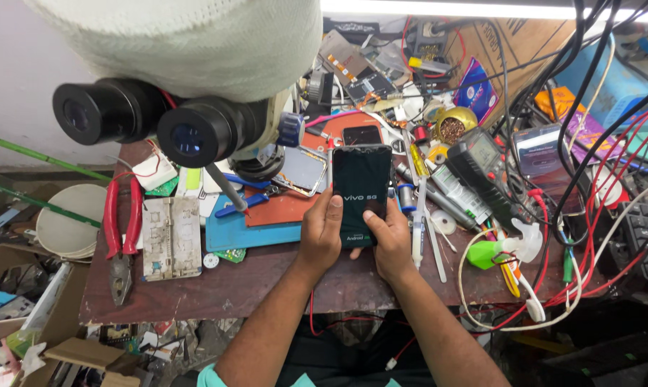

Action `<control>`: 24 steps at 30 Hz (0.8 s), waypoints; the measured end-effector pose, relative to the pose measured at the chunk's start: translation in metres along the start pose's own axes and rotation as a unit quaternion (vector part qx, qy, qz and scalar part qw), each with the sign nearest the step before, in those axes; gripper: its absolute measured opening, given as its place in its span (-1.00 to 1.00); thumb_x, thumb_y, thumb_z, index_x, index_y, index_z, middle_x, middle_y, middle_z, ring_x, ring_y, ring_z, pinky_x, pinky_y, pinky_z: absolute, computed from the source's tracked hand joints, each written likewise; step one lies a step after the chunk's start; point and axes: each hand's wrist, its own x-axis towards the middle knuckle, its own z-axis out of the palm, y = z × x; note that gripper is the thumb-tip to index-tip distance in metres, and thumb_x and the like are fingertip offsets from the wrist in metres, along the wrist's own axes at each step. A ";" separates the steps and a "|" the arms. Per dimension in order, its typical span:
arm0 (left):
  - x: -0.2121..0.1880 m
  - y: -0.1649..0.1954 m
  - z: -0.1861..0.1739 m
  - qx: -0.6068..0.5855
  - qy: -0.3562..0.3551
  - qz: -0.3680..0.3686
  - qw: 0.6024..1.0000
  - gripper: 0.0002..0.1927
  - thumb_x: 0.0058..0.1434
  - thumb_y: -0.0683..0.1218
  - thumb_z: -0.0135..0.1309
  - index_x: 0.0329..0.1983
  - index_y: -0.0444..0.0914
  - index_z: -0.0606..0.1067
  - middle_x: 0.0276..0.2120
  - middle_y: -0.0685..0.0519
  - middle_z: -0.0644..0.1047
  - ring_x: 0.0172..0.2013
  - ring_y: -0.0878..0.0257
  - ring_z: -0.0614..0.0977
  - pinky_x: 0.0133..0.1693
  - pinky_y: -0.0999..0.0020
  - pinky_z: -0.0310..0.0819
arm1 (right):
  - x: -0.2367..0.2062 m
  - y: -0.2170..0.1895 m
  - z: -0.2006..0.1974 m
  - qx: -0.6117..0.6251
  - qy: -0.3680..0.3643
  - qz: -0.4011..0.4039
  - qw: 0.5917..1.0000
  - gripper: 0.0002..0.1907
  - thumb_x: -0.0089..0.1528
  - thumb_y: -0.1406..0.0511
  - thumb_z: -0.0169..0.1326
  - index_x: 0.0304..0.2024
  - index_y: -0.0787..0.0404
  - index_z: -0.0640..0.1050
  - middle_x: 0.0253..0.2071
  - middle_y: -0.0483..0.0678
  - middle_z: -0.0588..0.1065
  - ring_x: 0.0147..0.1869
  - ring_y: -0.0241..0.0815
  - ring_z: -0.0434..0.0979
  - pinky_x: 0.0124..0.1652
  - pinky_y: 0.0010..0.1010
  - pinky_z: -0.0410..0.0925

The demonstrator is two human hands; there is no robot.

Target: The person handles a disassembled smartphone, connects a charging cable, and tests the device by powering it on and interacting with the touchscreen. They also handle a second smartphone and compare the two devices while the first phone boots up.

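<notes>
The black slab-shaped smartphone with a lit screen (361,192) lies with its long axis running near to far. The left hand (320,235) and right hand (391,240) both grasp its near end, thumbs on the glass, above the blue mat (238,233).

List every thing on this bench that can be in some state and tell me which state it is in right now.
Smartphone: switched on, screen lit with a start-up display, upright in both hands.
Left hand: gripping the phone's left edge, thumb on the screen.
Right hand: gripping the lower right edge, thumb on the screen.
Second phone: screen dark, lying flat.
Red pliers: handles spread, lying flat.
Microscope: unused, eyepieces uncovered.
</notes>
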 end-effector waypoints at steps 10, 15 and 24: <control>0.001 0.001 -0.001 0.012 -0.001 -0.009 1.000 -0.58 0.54 0.09 -0.25 -0.02 -0.35 0.46 -0.43 0.05 0.55 -0.47 0.38 0.54 -0.45 0.44 0.43 | 0.001 0.001 0.000 -0.006 0.004 0.000 1.000 -0.67 0.33 0.34 -0.04 0.10 0.40 0.36 -0.20 0.07 0.51 -0.40 -0.19 0.57 -0.60 -0.42 0.48; 0.002 0.002 0.000 -0.004 -0.001 -0.004 1.000 -0.57 0.52 0.09 -0.25 0.04 -0.35 0.45 -0.37 0.03 0.56 -0.43 0.37 0.57 -0.43 0.44 0.45 | 0.001 0.000 0.000 -0.010 0.000 0.002 1.000 -0.68 0.33 0.34 -0.04 0.09 0.40 0.37 -0.18 0.08 0.50 -0.39 -0.18 0.58 -0.59 -0.42 0.49; 0.000 0.002 -0.002 0.020 0.002 -0.003 1.000 -0.57 0.55 0.08 -0.26 0.03 -0.36 0.46 -0.39 0.02 0.55 -0.42 0.36 0.56 -0.41 0.43 0.46 | 0.000 -0.002 0.001 -0.009 0.000 0.005 1.000 -0.68 0.34 0.35 -0.05 0.11 0.38 0.36 -0.16 0.10 0.49 -0.38 -0.19 0.58 -0.58 -0.42 0.48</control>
